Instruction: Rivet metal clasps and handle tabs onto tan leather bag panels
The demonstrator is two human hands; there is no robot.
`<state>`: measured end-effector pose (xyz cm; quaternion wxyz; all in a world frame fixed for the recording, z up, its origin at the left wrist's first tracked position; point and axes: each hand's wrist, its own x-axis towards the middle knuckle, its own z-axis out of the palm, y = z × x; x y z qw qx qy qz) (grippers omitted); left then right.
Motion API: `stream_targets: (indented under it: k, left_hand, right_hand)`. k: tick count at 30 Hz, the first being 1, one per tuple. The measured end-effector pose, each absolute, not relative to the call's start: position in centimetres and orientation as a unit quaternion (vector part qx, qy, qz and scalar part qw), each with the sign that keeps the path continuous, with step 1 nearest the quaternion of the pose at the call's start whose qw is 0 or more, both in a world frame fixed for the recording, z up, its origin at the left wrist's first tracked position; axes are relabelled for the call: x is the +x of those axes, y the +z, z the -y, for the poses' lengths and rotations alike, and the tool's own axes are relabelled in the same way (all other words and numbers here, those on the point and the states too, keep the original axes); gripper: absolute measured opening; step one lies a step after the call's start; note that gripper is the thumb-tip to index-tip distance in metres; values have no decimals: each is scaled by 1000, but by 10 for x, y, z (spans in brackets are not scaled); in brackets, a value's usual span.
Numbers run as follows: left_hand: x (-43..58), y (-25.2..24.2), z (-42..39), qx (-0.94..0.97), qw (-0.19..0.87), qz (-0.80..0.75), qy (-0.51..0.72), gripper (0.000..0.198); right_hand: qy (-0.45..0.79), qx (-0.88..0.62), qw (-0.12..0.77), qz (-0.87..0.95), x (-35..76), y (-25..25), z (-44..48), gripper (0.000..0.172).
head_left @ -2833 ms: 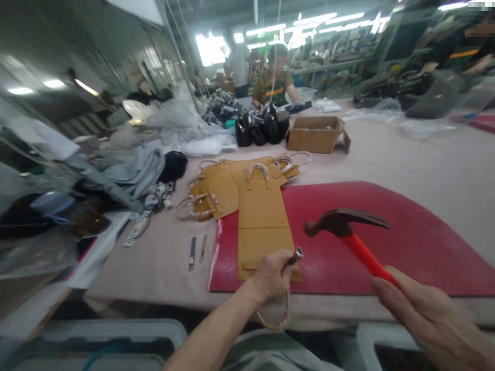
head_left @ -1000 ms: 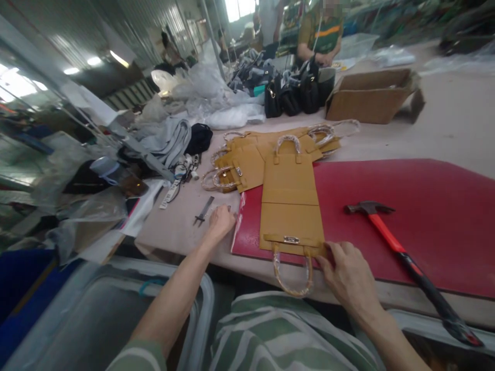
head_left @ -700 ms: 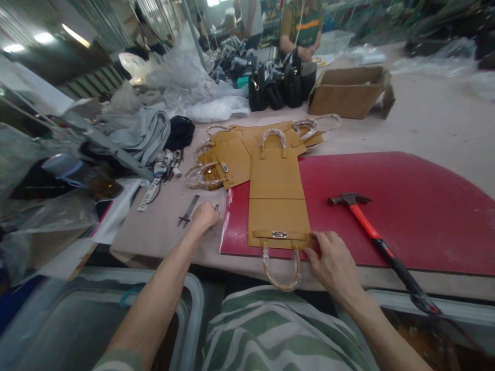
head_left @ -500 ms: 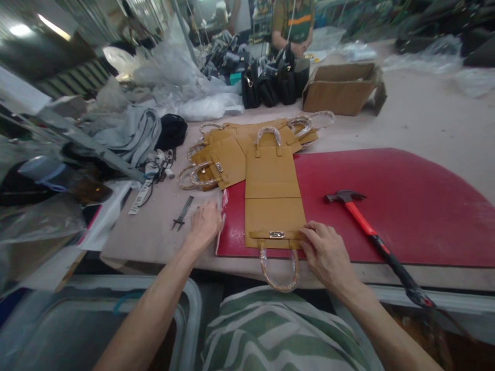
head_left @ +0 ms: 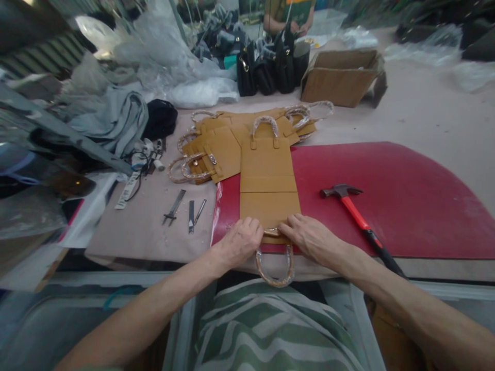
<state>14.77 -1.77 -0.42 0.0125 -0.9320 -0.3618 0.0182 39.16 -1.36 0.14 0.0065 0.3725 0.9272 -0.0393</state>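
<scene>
A tan bag panel [head_left: 268,170] lies flat with one plastic-wrapped handle at its far end and another [head_left: 275,281] hanging towards me over the table edge. Across its near end runs a narrow tan strap with a metal clasp [head_left: 271,232], partly covered by my fingers. My left hand [head_left: 243,239] is closed on the strap's left end. On the other side, my right hand [head_left: 307,233] pinches the strap's right end. Both sets of fingertips are curled, so the ends themselves are hidden. A claw hammer [head_left: 358,216] with a red and black handle rests right of the panel.
Under the panel is a red mat [head_left: 386,206]. More tan bag pieces [head_left: 222,149] are heaped behind it. Small metal tools [head_left: 191,216] and a caliper-like tool [head_left: 174,207] lie at left. Black bags [head_left: 247,74], a cardboard box [head_left: 342,77] and a person [head_left: 288,20] are farther back.
My left hand has moved right from beside the tools onto the strap, uncovering two small tools. The clasp now looks tilted. My right hand stays at the strap's right end.
</scene>
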Motion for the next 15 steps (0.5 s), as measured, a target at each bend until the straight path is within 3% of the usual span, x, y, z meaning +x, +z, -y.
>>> stream_targets:
  k: [9, 15]
  left_hand:
    - [102, -33, 5, -943, -87, 248, -206, 35]
    - [100, -42, 12, -939, -51, 253, -229, 36]
  right_hand:
    - [-63, 351, -54, -933, 402, -8, 16, 12]
    - [-37, 333, -140, -932, 417, -31, 32, 23]
